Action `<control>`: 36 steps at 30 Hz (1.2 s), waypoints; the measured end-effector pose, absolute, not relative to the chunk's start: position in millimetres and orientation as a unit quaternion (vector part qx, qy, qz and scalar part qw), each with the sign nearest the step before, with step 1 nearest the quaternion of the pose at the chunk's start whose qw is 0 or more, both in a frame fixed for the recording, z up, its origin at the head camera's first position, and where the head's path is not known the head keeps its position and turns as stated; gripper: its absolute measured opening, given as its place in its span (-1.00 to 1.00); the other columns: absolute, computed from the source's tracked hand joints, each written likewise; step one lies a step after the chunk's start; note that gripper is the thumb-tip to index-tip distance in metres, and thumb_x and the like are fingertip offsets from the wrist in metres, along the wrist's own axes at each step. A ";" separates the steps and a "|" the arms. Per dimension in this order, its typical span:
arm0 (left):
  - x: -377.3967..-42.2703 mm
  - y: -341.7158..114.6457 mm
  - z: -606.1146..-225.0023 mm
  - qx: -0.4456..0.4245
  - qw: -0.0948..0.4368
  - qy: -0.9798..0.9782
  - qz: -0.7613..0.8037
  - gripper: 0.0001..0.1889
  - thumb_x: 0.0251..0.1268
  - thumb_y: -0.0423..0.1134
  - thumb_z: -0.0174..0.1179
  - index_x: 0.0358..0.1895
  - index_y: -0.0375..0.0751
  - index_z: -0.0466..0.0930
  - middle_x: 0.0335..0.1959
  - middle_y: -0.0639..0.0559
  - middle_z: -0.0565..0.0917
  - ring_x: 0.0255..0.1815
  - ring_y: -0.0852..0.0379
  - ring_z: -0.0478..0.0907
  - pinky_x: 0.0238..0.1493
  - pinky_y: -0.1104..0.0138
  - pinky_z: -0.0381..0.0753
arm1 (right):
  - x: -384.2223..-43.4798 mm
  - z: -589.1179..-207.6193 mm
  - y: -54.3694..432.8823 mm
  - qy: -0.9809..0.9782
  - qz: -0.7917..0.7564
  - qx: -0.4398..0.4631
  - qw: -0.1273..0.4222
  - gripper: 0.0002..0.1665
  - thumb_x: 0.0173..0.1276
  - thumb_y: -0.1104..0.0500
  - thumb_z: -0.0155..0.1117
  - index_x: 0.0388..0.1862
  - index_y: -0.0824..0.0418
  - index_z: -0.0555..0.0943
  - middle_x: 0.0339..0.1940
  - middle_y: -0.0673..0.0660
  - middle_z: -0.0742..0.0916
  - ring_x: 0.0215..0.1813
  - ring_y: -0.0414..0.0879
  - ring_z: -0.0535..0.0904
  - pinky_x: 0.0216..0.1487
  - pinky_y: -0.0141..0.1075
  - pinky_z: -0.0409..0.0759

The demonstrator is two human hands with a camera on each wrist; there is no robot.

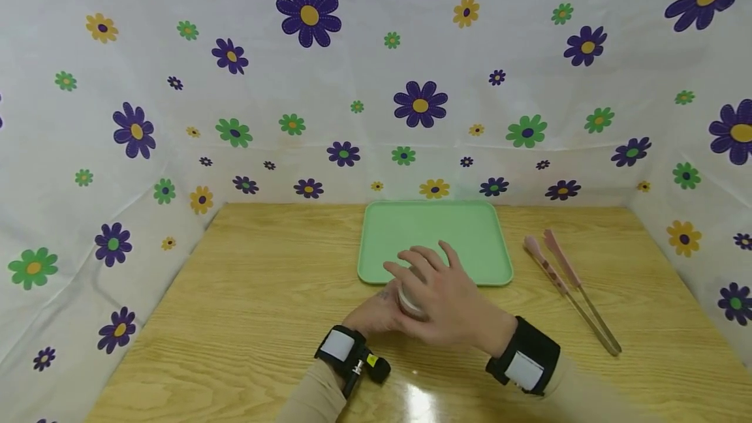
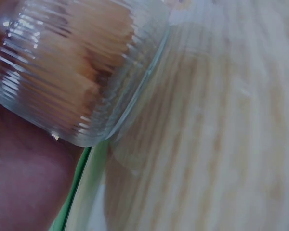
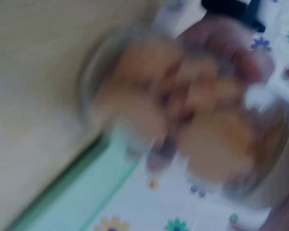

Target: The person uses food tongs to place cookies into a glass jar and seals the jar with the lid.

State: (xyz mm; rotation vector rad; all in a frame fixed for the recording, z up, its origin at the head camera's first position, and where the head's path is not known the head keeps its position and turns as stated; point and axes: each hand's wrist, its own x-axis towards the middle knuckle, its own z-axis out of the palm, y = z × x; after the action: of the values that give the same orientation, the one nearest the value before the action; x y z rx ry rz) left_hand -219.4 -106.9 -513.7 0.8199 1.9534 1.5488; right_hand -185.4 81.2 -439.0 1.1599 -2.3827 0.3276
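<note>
My left hand (image 1: 376,313) grips a clear ribbed glass jar (image 2: 62,72) from the side, a little in front of the tray. Brown-orange pieces (image 3: 216,144), blurred in the right wrist view, fill much of the jar. Over its top, my right hand (image 1: 449,302) holds the pale lid (image 1: 411,305), thumb on one side and fingers spread on the other. The jar is tilted, its base close over the wooden table (image 2: 221,144). Both hands cover most of it in the head view.
Behind the hands lies a light green tray (image 1: 431,240), near the back edge of the table. Tongs with pink handles and metal arms (image 1: 572,289) rest to the right. Flower-printed white cloth (image 1: 364,70) walls the back and both sides.
</note>
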 end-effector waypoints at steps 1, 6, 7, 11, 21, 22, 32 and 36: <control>-220.1 -107.2 -513.2 0.299 0.260 0.717 0.573 -0.04 0.22 -0.19 0.45 0.58 -0.27 0.05 0.39 -0.26 0.39 0.25 0.05 0.49 0.18 0.34 0.57 | -190.4 -437.1 85.3 -0.853 0.116 0.455 0.226 -0.27 0.32 -0.26 0.31 0.40 0.00 0.51 0.31 0.13 0.60 0.37 0.11 0.47 0.33 0.28 0.39; -224.6 -106.7 -513.8 0.316 0.269 0.699 0.582 -0.04 0.11 0.00 0.53 0.51 -0.21 0.18 0.30 -0.16 0.48 0.18 0.14 0.50 0.19 0.28 0.56 | -216.1 -433.3 97.2 -0.775 0.109 0.586 0.211 -0.30 0.31 -0.24 0.30 0.39 -0.06 0.52 0.40 0.05 0.57 0.51 0.06 0.36 0.44 0.12 0.35; -225.2 -106.5 -514.3 0.324 0.266 0.702 0.577 -0.02 0.11 0.04 0.52 0.52 -0.20 0.17 0.31 -0.16 0.47 0.19 0.15 0.50 0.20 0.29 0.56 | -219.3 -434.0 97.5 -0.765 0.107 0.599 0.211 -0.31 0.31 -0.24 0.29 0.39 -0.07 0.51 0.42 0.05 0.55 0.53 0.07 0.34 0.46 0.12 0.33; -225.0 -106.8 -513.3 0.334 0.260 0.709 0.564 0.04 0.13 0.05 0.50 0.58 -0.20 0.08 0.38 -0.18 0.39 0.22 0.14 0.46 0.22 0.32 0.54 | -225.0 -438.0 95.4 -0.745 0.108 0.625 0.208 -0.36 0.38 -0.21 0.23 0.39 -0.06 0.52 0.42 0.06 0.56 0.52 0.04 0.36 0.46 0.05 0.37; -223.5 -106.6 -513.1 0.302 0.268 0.715 0.570 -0.05 0.06 -0.21 0.51 0.53 -0.18 0.16 0.33 -0.11 0.43 0.20 0.17 0.44 0.25 0.33 0.52 | -219.3 -444.3 92.0 -0.763 0.157 0.595 0.198 -0.63 0.39 -0.08 0.23 0.11 -0.04 0.69 0.04 -0.01 0.70 0.10 -0.11 0.59 0.00 -0.19 0.61; -223.4 -106.4 -512.8 0.301 0.268 0.718 0.567 -0.03 0.06 -0.22 0.50 0.54 -0.18 0.13 0.32 -0.10 0.43 0.19 0.18 0.44 0.23 0.34 0.52 | -217.9 -444.9 91.4 -0.766 0.160 0.587 0.206 -0.63 0.37 -0.08 0.25 0.09 -0.04 0.69 0.01 -0.02 0.70 0.07 -0.11 0.59 -0.05 -0.20 0.60; -221.8 -109.3 -511.4 0.306 0.257 0.738 0.543 -0.14 0.14 -0.23 0.40 0.50 -0.35 0.19 0.24 -0.21 0.49 0.05 0.23 0.49 0.06 0.41 0.58 | -202.5 -450.7 79.9 -0.819 0.154 0.481 0.271 -0.77 0.23 -0.04 0.33 -0.13 -0.06 0.68 -0.15 0.00 0.70 -0.12 -0.07 0.60 -0.27 -0.21 0.54; -221.6 -109.7 -512.4 0.298 0.261 0.739 0.545 -0.15 0.16 -0.23 0.40 0.51 -0.33 0.21 0.26 -0.21 0.50 0.07 0.21 0.49 0.08 0.40 0.57 | -200.2 -451.2 80.3 -0.829 0.148 0.467 0.270 -0.73 0.25 -0.06 0.32 -0.08 -0.06 0.69 -0.12 0.00 0.70 -0.10 -0.08 0.60 -0.25 -0.20 0.57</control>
State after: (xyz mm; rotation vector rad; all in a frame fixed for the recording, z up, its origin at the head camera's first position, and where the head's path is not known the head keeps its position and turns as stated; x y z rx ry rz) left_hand -221.6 -109.7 -512.4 0.8065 2.0020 1.4742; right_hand -200.2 80.3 -451.2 1.2581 -2.2335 0.3981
